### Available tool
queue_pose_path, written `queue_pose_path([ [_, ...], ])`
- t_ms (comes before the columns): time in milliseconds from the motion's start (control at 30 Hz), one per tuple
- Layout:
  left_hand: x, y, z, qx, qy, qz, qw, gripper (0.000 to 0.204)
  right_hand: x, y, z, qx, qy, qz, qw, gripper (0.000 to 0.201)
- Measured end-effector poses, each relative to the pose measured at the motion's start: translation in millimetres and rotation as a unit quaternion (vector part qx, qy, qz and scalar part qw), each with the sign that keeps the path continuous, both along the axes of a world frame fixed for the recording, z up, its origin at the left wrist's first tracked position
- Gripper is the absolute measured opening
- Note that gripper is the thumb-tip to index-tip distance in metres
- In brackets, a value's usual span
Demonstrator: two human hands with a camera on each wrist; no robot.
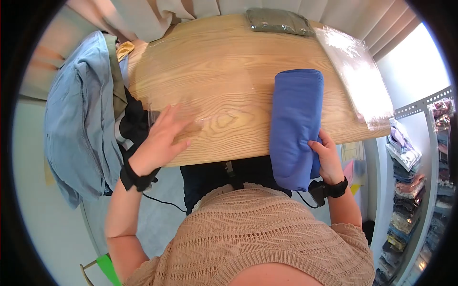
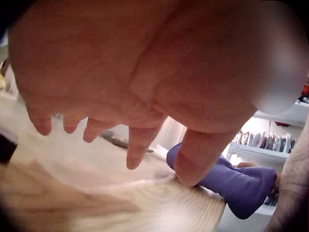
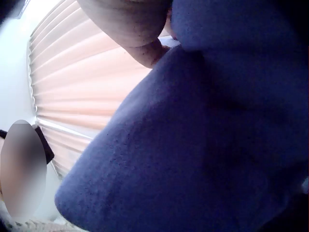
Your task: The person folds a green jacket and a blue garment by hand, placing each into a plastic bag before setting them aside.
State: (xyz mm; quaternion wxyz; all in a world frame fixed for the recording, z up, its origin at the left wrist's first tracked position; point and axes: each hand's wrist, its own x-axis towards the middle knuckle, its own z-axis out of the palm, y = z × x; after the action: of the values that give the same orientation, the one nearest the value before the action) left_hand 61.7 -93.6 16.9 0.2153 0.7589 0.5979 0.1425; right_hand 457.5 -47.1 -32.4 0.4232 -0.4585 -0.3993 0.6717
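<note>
A folded blue garment [image 1: 296, 109] hangs over the table's front edge, its far part above the tabletop. My right hand [image 1: 329, 157] grips its right side near the lower end, thumb on top. In the right wrist view the blue cloth [image 3: 183, 145] fills most of the picture. My left hand [image 1: 164, 138], slightly blurred, is spread palm down over the left part of the table. Under and beyond its fingers lies a clear plastic bag [image 1: 205, 81], flat on the wood. The left wrist view shows the spread fingers [image 2: 140, 145] above this clear film [image 2: 91, 169].
Loose clothes, with a light blue one [image 1: 81, 114] outermost, are heaped at the table's left edge. An olive packaged garment [image 1: 279, 21] lies at the back. Shiny clear bags [image 1: 355, 76] lie along the right edge. Bagged clothes [image 1: 405, 200] fill a rack at the right.
</note>
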Motion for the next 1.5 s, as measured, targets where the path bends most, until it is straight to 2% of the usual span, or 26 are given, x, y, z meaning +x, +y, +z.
queue_pose_path([
  [33,-5.2,0.9,-2.8,-0.042,0.025,-0.043,0.998,0.050,-1.5,-0.3,1.5,0.003,-0.001,0.005,1.000,0.044],
  [67,-8.4,0.9,-4.7,-0.039,0.024,-0.039,0.998,0.050,-2.9,-2.0,3.8,0.023,-0.005,-0.007,1.000,0.043],
  [133,-8.6,2.2,-0.5,-0.123,0.158,-0.041,0.979,0.057,-4.6,-6.1,11.4,0.043,-0.011,-0.018,0.999,0.043],
  [267,-14.1,13.5,-18.8,-0.131,0.175,-0.006,0.976,0.065,0.8,-12.1,33.2,0.115,-0.043,-0.033,0.992,0.042],
  [333,-16.5,18.7,-32.0,-0.088,0.148,0.032,0.985,0.066,6.1,-12.5,38.7,0.139,-0.063,-0.036,0.988,0.042],
  [367,-17.1,21.8,-37.6,-0.086,0.147,0.033,0.985,0.066,8.2,-12.4,40.9,0.152,-0.082,-0.035,0.984,0.042],
  [433,-12.2,27.0,-38.7,0.001,0.104,0.029,0.994,0.062,9.2,-12.3,44.1,0.165,-0.101,-0.033,0.981,0.042],
  [467,-9.5,27.6,-38.1,0.002,0.104,0.029,0.994,0.062,8.9,-12.5,45.0,0.175,-0.110,-0.032,0.978,0.042],
  [533,5.3,29.1,-21.8,0.082,0.054,-0.036,0.994,0.059,7.5,-12.4,47.0,0.187,-0.119,-0.031,0.975,0.041],
  [567,10.3,29.7,-16.5,0.083,0.054,-0.036,0.994,0.059,6.4,-12.4,48.0,0.195,-0.143,-0.017,0.970,0.041],
  [633,17.8,31.1,-10.0,0.115,0.022,-0.059,0.991,0.070,2.9,-13.2,49.5,0.203,-0.168,-0.003,0.965,0.041],
  [733,22.1,34.6,-14.8,0.099,-0.015,-0.048,0.994,0.076,-7.4,-13.7,53.4,0.246,-0.212,0.030,0.945,0.039],
  [800,24.8,36.9,-18.9,0.095,-0.017,-0.038,0.995,0.078,-14.7,-13.0,60.1,0.249,-0.257,0.090,0.929,0.038],
  [833,26.1,37.6,-19.6,0.089,-0.019,-0.028,0.995,0.082,-17.3,-10.1,54.4,0.334,-0.290,0.090,0.892,0.039],
  [867,27.1,37.6,-19.5,0.090,-0.019,-0.028,0.995,0.082,-20.9,-8.1,56.4,0.334,-0.290,0.090,0.892,0.039],
  [933,29.6,37.0,-16.8,0.164,-0.010,-0.026,0.986,0.078,-28.8,-5.4,61.1,0.390,-0.328,0.151,0.847,0.041],
  [1100,31.5,41.0,-15.6,0.194,-0.016,-0.037,0.980,0.079,-49.2,-3.7,55.9,0.364,-0.359,0.234,0.827,0.043],
  [1333,37.2,44.9,-14.0,0.191,-0.058,-0.002,0.980,0.080,-55.7,5.9,60.5,0.333,-0.343,0.280,0.832,0.043],
  [1400,37.7,48.2,-14.1,0.197,-0.061,-0.002,0.979,0.080,-57.9,5.9,67.4,0.333,-0.382,0.319,0.801,0.043],
  [1500,40.4,50.5,-13.4,0.211,-0.071,-0.004,0.975,0.080,-60.0,7.9,66.9,0.362,-0.366,0.325,0.793,0.044],
])
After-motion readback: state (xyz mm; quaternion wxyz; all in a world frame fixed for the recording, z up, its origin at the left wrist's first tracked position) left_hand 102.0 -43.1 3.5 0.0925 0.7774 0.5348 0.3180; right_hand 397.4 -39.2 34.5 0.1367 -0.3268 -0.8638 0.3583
